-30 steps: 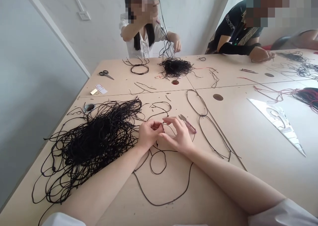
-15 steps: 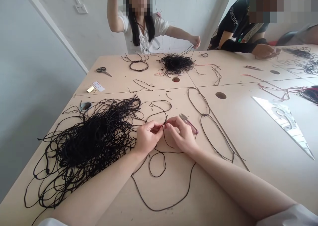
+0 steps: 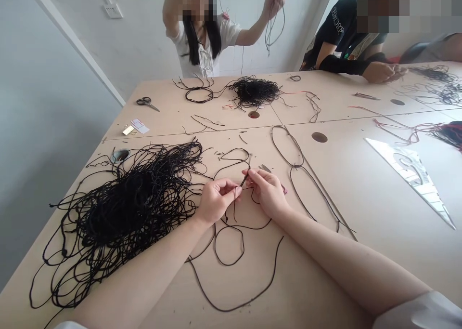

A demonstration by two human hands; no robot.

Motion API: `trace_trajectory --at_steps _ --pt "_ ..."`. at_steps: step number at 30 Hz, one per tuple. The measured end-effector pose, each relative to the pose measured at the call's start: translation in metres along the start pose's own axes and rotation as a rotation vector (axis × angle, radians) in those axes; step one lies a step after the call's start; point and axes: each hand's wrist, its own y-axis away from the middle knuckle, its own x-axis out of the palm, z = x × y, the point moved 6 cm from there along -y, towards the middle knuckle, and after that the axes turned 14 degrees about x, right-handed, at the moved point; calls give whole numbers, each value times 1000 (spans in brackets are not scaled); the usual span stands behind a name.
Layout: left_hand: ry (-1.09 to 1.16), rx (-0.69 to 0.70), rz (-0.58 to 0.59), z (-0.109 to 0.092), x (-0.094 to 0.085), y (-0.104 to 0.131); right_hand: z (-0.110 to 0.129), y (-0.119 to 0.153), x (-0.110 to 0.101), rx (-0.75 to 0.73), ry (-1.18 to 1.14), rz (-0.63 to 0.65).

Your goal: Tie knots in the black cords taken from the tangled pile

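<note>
Between my two hands a black cord (image 3: 245, 178) is stretched in a short slanted piece. My left hand (image 3: 217, 199) pinches its lower end, and a loose tail hangs below those fingertips. My right hand (image 3: 267, 189) pinches the upper end between thumb and forefinger. More of the thin cord curves over the table under and in front of my hands, with a small loop (image 3: 229, 245) and a long curve (image 3: 231, 310) nearer to me. Left of my left hand lies a big tangled heap of black cords (image 3: 126, 203). Partly behind my right hand are small snips (image 3: 266, 168).
Two joined cord loops (image 3: 296, 166) lie to the right, then a clear set square (image 3: 411, 179). Black scissors (image 3: 147, 102) and another cord heap (image 3: 254, 90) are across the table (image 3: 317, 281). Opposite, one person (image 3: 202, 45) holds up cords; another person (image 3: 346, 35) leans on the table.
My hands have moved slightly apart, and the cord piece between them now shows. The person opposite has raised a hand from the far heap, holding looped cords.
</note>
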Motion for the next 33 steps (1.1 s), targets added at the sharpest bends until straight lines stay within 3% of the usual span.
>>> trace_trajectory --at_steps 6,10,13,16,21,24,27,33 --pt "109 -125 38 6 2 0 -4 -13 -8 59 -453 2" --pt "132 -141 44 6 2 0 -7 -18 -11 134 -544 12" --pt "151 -111 -9 6 -1 0 -8 -19 -9 152 -431 52" --pt "125 -63 -113 7 -6 1 -5 -13 -4 75 -197 51" --pt "-172 82 -211 0 -16 2 14 18 3 -247 352 -138" --pt "-412 187 -204 -10 -18 4 22 34 16 -456 575 -80" --pt "-469 233 -166 -14 -16 5 20 38 23 -512 667 -30" --pt "-546 262 -184 -14 -17 4 12 33 22 -456 674 -30"
